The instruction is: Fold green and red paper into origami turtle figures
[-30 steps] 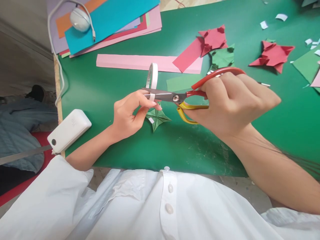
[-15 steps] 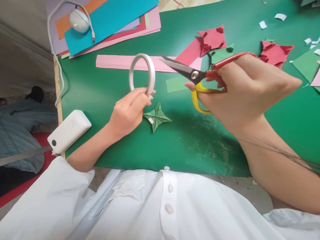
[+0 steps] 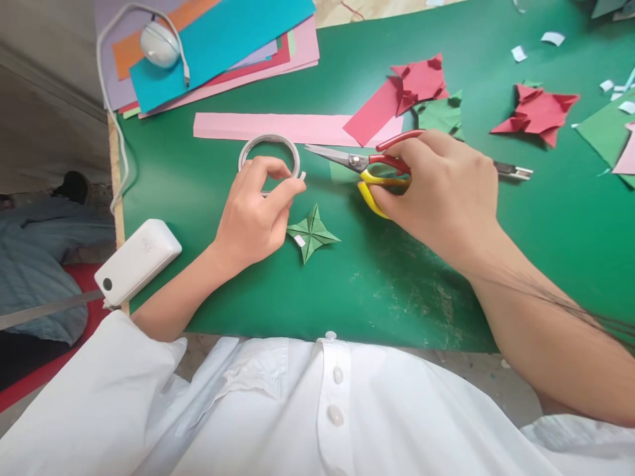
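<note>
My left hand (image 3: 255, 215) has its fingers curled at a white roll of double-sided tape (image 3: 269, 139), which appears level, close to the green tabletop. A small white bit of tape (image 3: 301, 176) shows at the thumb tip; whether it is still joined to the roll I cannot tell. My right hand (image 3: 439, 192) grips scissors (image 3: 354, 162) by their red and yellow handles, low over the table, blades pointing left and looking closed. Between the hands, nearer my body, lies a folded green paper star (image 3: 313, 233) with a white tape piece on its left side.
A pink paper strip (image 3: 258, 125), a red strip (image 3: 370, 112) and folded red paper shapes (image 3: 543, 114) lie behind. Beyond my right hand is a dark tool with a silver end (image 3: 516, 171). Coloured sheets (image 3: 223, 46) and a cable (image 3: 102, 66) sit back left; a white power bank (image 3: 143, 258) lies left.
The tape roll has tipped from upright to nearly level and moved slightly left. My right hand has brought the scissors lower and to the left, uncovering a red shape and the dark tool.
</note>
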A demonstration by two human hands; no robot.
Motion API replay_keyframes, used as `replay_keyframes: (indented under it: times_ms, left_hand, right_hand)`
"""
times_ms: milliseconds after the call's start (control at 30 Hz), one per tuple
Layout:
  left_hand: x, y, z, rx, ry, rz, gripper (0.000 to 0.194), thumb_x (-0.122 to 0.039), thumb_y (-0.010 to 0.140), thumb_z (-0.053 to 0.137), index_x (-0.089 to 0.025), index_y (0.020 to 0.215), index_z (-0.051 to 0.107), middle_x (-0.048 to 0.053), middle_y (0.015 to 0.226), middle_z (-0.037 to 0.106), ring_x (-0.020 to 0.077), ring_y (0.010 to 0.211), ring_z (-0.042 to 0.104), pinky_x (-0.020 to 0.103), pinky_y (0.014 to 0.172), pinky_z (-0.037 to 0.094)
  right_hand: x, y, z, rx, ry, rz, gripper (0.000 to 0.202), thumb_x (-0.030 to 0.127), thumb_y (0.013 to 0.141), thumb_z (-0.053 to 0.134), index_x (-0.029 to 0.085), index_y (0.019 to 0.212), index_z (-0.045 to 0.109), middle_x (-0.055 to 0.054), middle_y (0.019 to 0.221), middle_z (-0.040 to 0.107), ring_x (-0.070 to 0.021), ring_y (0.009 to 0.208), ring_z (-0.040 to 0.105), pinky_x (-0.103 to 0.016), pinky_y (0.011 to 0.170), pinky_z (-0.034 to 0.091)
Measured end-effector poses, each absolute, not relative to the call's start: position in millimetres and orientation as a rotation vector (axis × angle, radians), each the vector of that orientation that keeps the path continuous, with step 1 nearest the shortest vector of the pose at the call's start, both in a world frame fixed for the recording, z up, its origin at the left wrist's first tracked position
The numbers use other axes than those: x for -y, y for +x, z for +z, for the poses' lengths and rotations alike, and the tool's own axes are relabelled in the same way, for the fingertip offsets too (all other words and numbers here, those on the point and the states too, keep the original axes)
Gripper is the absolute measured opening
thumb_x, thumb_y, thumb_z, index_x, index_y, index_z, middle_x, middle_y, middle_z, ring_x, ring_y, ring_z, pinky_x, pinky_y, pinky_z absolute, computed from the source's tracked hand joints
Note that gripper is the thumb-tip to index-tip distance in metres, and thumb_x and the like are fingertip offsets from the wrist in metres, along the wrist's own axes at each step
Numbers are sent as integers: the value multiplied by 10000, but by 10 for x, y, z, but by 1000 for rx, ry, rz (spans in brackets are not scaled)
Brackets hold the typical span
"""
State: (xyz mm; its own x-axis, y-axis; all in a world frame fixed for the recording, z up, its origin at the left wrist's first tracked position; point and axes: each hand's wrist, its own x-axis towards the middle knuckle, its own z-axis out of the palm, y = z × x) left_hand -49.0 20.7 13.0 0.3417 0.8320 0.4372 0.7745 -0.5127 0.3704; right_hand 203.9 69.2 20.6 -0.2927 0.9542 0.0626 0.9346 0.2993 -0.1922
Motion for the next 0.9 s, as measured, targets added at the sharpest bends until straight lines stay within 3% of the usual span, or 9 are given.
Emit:
replay_keyframes:
  times_ms: [133, 267, 467, 667, 800, 900]
  left_hand:
    - [-135, -431, 184, -1435, 2541, 704, 438, -319, 824, 670, -238, 1227, 517, 17, 824, 607, 233, 761, 599, 391, 756, 470]
    - [-70, -365, 209, -1434, 2496, 474, 612, -350, 774, 742, -204, 1293, 451, -5, 803, 593, 226, 761, 582, 366, 736, 458]
    - [-50, -315, 201, -1512, 2222, 553, 573, -232, 753, 791, -211, 1235, 482, -35, 832, 582, 151, 759, 546, 299, 740, 473]
    - [-44, -266, 247, -1289, 1775, 764, 386, -159, 818, 680, -232, 1162, 522, -52, 843, 567, 85, 774, 561, 213, 755, 508]
    - [-23, -221, 256, -1038, 1423, 812, 411, -148, 804, 731, -259, 1145, 531, -45, 860, 560, 77, 837, 594, 194, 803, 539]
    - [-16, -209, 251, -925, 1304, 812, 432, -142, 797, 767, -272, 1138, 536, -42, 855, 556, 72, 842, 603, 164, 761, 538]
  right_hand:
    - [-687, 2040, 210, 2436, -1680, 263, 436, 385, 896, 590, 177, 1278, 620, -121, 1226, 669, -314, 1154, 637, -405, 805, 537]
    - [-685, 2047, 226, 2485, -1644, 285, 386, 376, 931, 547, 201, 1271, 602, -137, 1240, 631, -308, 1176, 605, -428, 868, 542]
    - [-676, 2048, 217, 2517, -1521, 168, 284, 403, 989, 466, 239, 1172, 608, -120, 1193, 612, -288, 1123, 588, -461, 930, 509]
    - [-625, 2017, 107, 2361, -922, 146, 210, 345, 1009, 496, 214, 1126, 611, -85, 1040, 658, -218, 981, 614, -394, 849, 516]
    - [-586, 1955, 95, 2292, -750, 61, 99, 306, 976, 578, 266, 1000, 664, -12, 923, 685, -170, 886, 612, -346, 771, 477]
    - [-589, 1928, 99, 2306, -769, -28, 146, 318, 977, 576, 281, 904, 696, 16, 822, 676, -153, 830, 618, -340, 730, 444]
